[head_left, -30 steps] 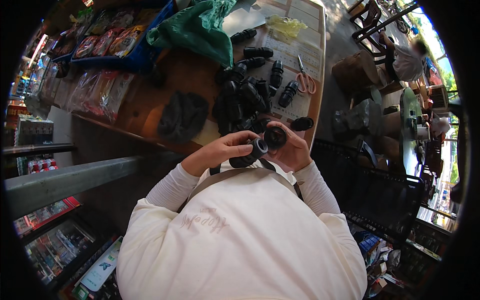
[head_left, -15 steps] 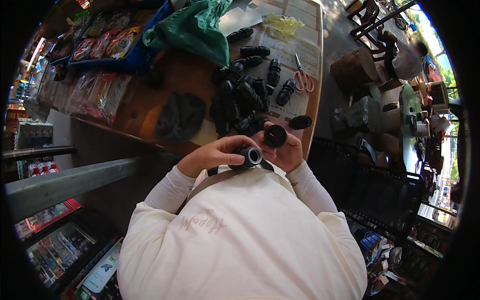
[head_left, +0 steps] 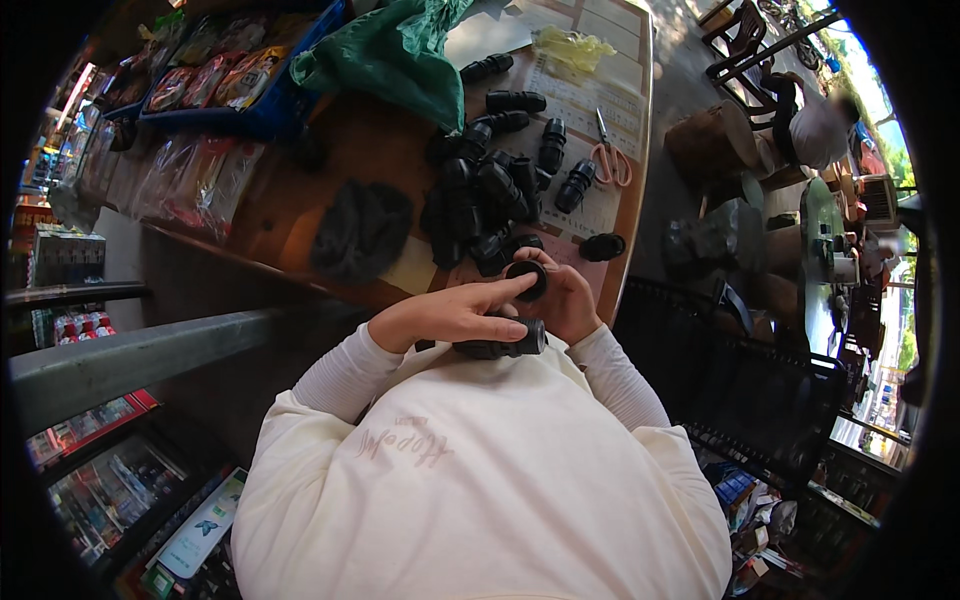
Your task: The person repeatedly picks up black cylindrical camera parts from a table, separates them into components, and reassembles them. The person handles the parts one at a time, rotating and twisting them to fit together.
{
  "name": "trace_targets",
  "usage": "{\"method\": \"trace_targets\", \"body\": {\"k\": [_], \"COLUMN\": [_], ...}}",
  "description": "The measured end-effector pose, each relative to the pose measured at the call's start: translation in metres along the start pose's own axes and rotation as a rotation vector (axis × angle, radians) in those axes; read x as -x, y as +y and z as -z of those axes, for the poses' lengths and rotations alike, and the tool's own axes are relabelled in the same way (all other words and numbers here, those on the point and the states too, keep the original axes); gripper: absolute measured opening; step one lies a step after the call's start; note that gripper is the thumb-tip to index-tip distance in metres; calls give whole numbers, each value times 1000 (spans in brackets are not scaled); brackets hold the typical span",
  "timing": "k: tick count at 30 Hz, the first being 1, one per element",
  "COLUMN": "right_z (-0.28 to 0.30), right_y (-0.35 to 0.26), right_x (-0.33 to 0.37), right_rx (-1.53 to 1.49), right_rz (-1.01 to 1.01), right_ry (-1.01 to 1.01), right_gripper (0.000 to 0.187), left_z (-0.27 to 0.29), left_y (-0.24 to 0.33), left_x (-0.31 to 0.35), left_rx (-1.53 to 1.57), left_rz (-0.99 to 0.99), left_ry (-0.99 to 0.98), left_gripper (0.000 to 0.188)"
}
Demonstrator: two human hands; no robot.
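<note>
Close to my chest, my left hand (head_left: 440, 316) holds a black plastic pipe fitting (head_left: 531, 340) under its thumb and palm. Its index finger stretches out to a round black nut (head_left: 514, 273), with the tip at the nut's opening. My right hand (head_left: 572, 302) keeps that nut between its fingers, opening turned toward me. On the table just beyond lies a heap of similar black pipe fittings (head_left: 500, 188). One loose fitting (head_left: 602, 247) rests near the table's right edge, beyond my right hand.
Pink-handled scissors (head_left: 610, 165) lie at the right of the wooden table (head_left: 265, 235). A dark cloth bundle (head_left: 362, 230), a green plastic bag (head_left: 385, 60) and crumpled yellow plastic (head_left: 572, 48) are there too. A blue crate (head_left: 225, 125) of packets stands far left; a metal rail (head_left: 190, 352) runs at my left.
The fitting in my left hand has turned sideways, its end now facing right. My left index finger has extended to the nut, and the right hand has brought the nut slightly nearer and left.
</note>
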State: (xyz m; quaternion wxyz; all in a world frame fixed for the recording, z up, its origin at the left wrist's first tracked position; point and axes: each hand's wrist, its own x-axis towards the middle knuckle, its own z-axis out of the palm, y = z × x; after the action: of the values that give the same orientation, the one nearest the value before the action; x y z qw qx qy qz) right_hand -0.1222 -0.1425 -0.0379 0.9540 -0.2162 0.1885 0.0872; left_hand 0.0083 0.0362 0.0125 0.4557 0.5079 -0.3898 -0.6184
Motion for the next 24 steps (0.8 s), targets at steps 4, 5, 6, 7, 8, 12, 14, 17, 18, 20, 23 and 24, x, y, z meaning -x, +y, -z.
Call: {"method": "trace_targets", "body": {"k": [4, 5, 6, 7, 8, 12, 14, 17, 18, 20, 23, 24], "right_z": [9, 11, 11, 11, 9, 4, 12, 11, 8, 11, 4, -2], "right_y": [1, 2, 2, 2, 2, 4, 5, 5, 6, 0, -11, -14], "right_x": [-2, -2, -2, -2, -1, -1, -3, -2, -3, -1, 2, 4], "right_rx": [9, 13, 14, 7, 1, -60, -54, -76, -93, -100, -56, -39], "right_rz": [9, 8, 8, 2, -5, -35, -46, -42, -35, -9, 22, 36], "right_ry": [-33, -40, -46, -40, -35, 29, -44, -51, -40, -163, -230, -248], "right_gripper": [45, 45, 45, 46, 46, 46, 46, 46, 45, 45, 44, 44], "left_z": [0, 1, 1, 0, 0, -4, -6, -3, 1, 11, 21, 20], "left_y": [-5, -8, -8, -8, -6, 8, 7, 1, 1, 4, -4, -5], "left_x": [-9, -11, -12, -13, -12, -8, -5, 4, 8, 14, 19, 19], "left_rx": [-4, -29, -53, -77, -81, -154, -153, 49, 182, 336, 271, 328], "left_rz": [15, 15, 16, 17, 35, 59, 16, -74, -87, -101, -70, -63], "left_ry": [-13, -17, -23, -28, -28, -10, 37, 79, 49, 34, 59, 97], "left_gripper": [74, 72, 69, 67, 68, 70, 69, 64, 61, 55, 57, 54]}}
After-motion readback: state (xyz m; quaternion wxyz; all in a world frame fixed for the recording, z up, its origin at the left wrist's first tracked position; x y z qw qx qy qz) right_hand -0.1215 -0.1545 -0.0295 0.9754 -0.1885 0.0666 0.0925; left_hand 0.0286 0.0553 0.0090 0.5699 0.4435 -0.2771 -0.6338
